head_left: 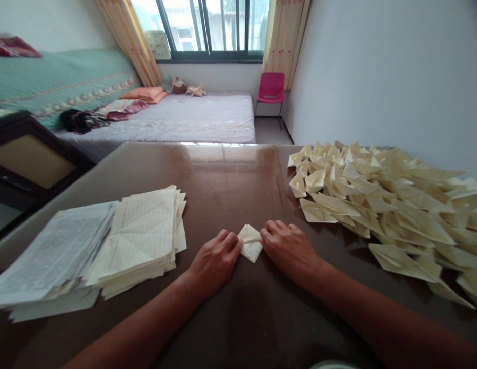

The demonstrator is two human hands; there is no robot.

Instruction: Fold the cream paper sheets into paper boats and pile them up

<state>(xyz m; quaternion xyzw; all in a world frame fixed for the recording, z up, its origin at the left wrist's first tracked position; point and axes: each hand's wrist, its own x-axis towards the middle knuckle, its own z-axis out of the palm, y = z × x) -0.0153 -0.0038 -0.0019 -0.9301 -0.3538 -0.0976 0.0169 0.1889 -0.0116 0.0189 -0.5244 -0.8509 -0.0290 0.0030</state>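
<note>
A small folded paper diamond [251, 243] in cream lies near the middle of the brown table, with a crease across it. My left hand [219, 256] grips its left corner, fingers closed and curled. On the opposite side, my right hand [290, 249] pinches the right corner between thumb and fingers. The fingertips hide both side corners. To the left lies a stack of creased, lined cream sheets [140, 230]. A large pile of folded paper boats [361, 189] covers the right part of the table.
A stack of printed white sheets [57, 251] overlaps the lined sheets at the far left. The glossy table [223, 195] ends at a bed [207, 118]. A pink chair [271, 88] stands by the wall. Part of a pale round rim [333, 365] shows at the bottom edge.
</note>
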